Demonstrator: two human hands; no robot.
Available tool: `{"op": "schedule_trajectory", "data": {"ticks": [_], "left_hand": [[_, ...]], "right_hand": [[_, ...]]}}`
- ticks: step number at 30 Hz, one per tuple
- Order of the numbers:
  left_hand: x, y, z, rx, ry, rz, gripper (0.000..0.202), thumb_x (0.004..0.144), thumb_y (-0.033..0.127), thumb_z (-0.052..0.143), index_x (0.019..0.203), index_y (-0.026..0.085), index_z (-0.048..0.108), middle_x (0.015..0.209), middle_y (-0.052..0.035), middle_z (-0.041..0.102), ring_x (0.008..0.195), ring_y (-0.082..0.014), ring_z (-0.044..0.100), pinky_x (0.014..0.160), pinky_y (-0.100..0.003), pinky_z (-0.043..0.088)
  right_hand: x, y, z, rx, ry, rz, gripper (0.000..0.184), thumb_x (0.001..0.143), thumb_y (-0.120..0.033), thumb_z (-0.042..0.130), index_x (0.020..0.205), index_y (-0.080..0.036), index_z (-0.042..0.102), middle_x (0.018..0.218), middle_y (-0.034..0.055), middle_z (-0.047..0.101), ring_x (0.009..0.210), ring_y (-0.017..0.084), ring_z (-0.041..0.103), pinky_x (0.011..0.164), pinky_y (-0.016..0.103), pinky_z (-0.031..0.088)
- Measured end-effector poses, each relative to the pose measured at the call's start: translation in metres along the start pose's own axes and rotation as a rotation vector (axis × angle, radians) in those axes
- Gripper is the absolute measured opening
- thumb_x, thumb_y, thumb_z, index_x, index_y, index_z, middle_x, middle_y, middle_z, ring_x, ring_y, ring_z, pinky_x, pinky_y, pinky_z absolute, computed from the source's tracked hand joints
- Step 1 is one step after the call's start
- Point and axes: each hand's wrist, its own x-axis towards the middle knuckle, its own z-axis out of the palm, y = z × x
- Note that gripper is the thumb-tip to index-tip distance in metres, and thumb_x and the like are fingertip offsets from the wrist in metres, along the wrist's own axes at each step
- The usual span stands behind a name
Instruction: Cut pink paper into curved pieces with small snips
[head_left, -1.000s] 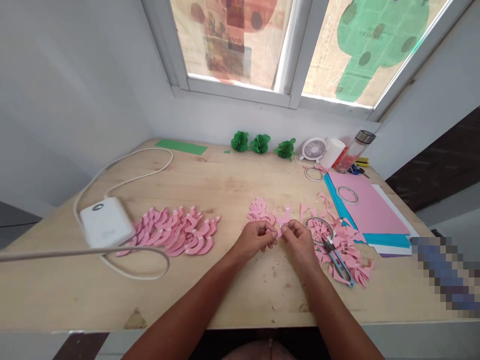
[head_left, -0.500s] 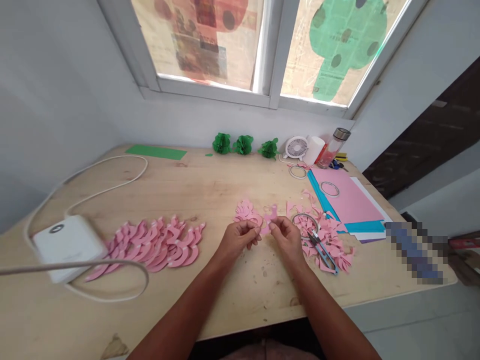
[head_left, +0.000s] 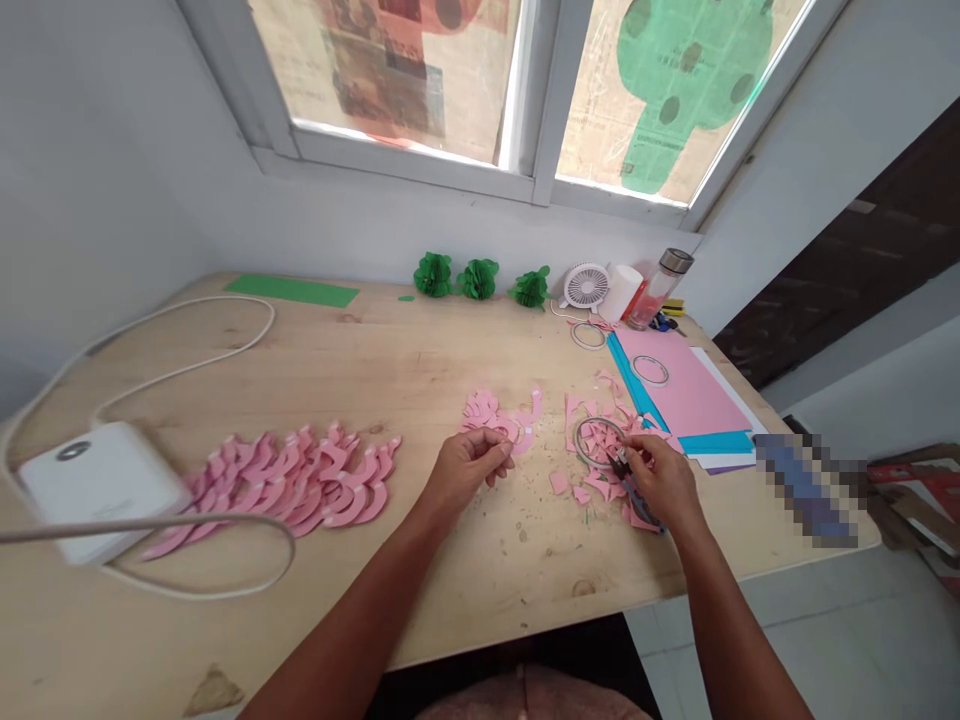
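My left hand (head_left: 466, 468) is closed in a pinch on a pink curved paper piece (head_left: 523, 432) near a small stack of pink cut-outs (head_left: 482, 410). My right hand (head_left: 660, 482) has its fingers closed around the small scissors (head_left: 627, 474), which lie among pink paper scraps (head_left: 600, 450) beside a tape ring (head_left: 596, 440). A large spread of pink curved cut-outs (head_left: 300, 482) lies to the left on the wooden table (head_left: 420, 370).
A white power brick (head_left: 97, 490) with a looping cable (head_left: 172, 375) sits at the left. Pink, blue and white paper sheets (head_left: 686, 395), tape rings, a small fan (head_left: 586, 287), a bottle (head_left: 660, 288) and green paper balls (head_left: 478, 279) stand at the back right. A green sheet (head_left: 292, 290) lies back left.
My right hand let go of the pink piece and moved right onto the scissors among the scraps. My left hand still pinches the piece. The view shifted right.
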Motion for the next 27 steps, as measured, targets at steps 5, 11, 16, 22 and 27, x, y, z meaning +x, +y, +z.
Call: {"op": "schedule_trajectory", "data": {"ticks": [5,11,16,22,27], "left_hand": [[0.0,-0.001,0.0,-0.01,0.003,0.004,0.018,0.066,0.032,0.064,0.064,0.015,0.059,0.056,-0.0009,0.06,0.048,-0.0098,0.05,0.043,-0.021,0.038],[-0.002,0.0,0.001,0.017,0.018,0.032,0.019,0.069,0.033,0.062,0.065,0.014,0.059,0.057,-0.001,0.06,0.049,-0.0091,0.05,0.045,-0.02,0.038],[-0.002,0.0,0.001,0.044,0.011,0.025,0.02,0.069,0.034,0.062,0.068,0.014,0.058,0.058,-0.0013,0.06,0.049,-0.009,0.049,0.045,-0.02,0.039],[0.002,-0.004,0.0,0.034,-0.013,0.011,0.021,0.068,0.035,0.063,0.067,0.015,0.058,0.058,-0.0018,0.06,0.049,-0.0102,0.05,0.044,-0.021,0.039],[0.003,-0.008,-0.001,0.024,-0.018,-0.001,0.021,0.067,0.035,0.064,0.068,0.015,0.059,0.059,-0.0019,0.061,0.05,-0.0101,0.051,0.044,-0.021,0.039]], "right_hand": [[0.0,0.01,0.007,-0.064,-0.04,-0.02,0.026,0.079,-0.032,0.045,0.089,-0.019,0.065,0.091,0.0077,0.067,0.075,0.02,0.059,0.067,0.032,0.044],[0.007,0.011,0.005,-0.132,-0.081,-0.087,0.025,0.079,-0.027,0.043,0.086,-0.019,0.066,0.093,0.0075,0.067,0.084,0.021,0.06,0.071,0.032,0.043],[0.002,0.01,0.002,-0.151,-0.078,-0.062,0.022,0.078,-0.027,0.045,0.085,-0.02,0.065,0.088,0.0058,0.068,0.077,0.02,0.06,0.066,0.03,0.042],[-0.011,0.011,0.002,-0.164,-0.064,-0.058,0.02,0.077,-0.029,0.048,0.085,-0.02,0.064,0.084,0.0052,0.066,0.072,0.019,0.058,0.063,0.029,0.04],[-0.014,0.011,0.005,-0.188,-0.03,-0.038,0.016,0.076,-0.028,0.05,0.083,-0.02,0.062,0.079,0.0038,0.064,0.072,0.018,0.057,0.062,0.028,0.039]]}}
